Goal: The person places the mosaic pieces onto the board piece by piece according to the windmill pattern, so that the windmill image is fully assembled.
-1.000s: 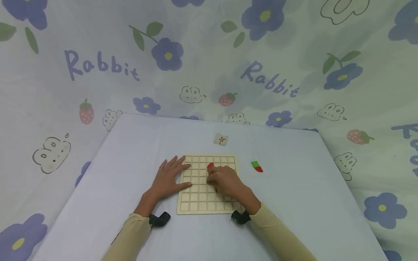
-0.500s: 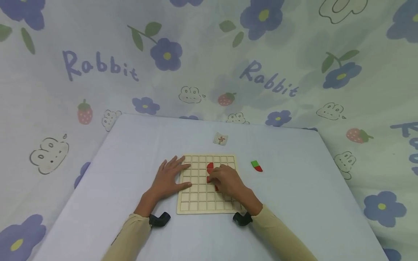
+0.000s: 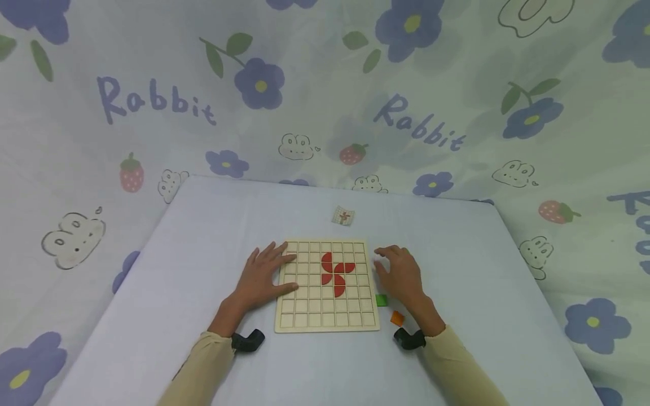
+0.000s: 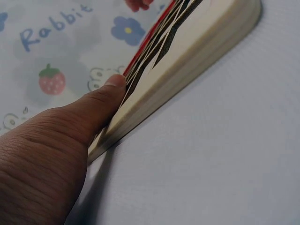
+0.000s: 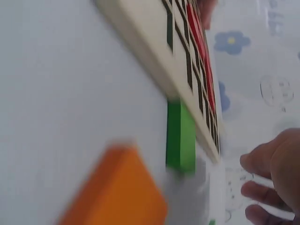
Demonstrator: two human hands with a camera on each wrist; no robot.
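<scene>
A wooden grid board lies flat on the table, with several red quarter-round pieces set in its cells as a pinwheel. My left hand rests on the board's left edge, fingers spread; its thumb lies along the rim in the left wrist view. Just off the board's right edge hovers my right hand, fingers loosely bent and apart, nothing visible between them. A green square block sits against the board's right edge below that hand. Closer to the right wrist is an orange block.
A small card printed with a red pinwheel on a grid lies behind the board. White cloth covers the table, and a patterned curtain rises behind it. In the right wrist view, a green sliver shows near the hand.
My right hand has left the red pieces and moved right, off the board, uncovering the pinwheel. It now hides the green and red pieces seen there earlier. My left hand stays put.
</scene>
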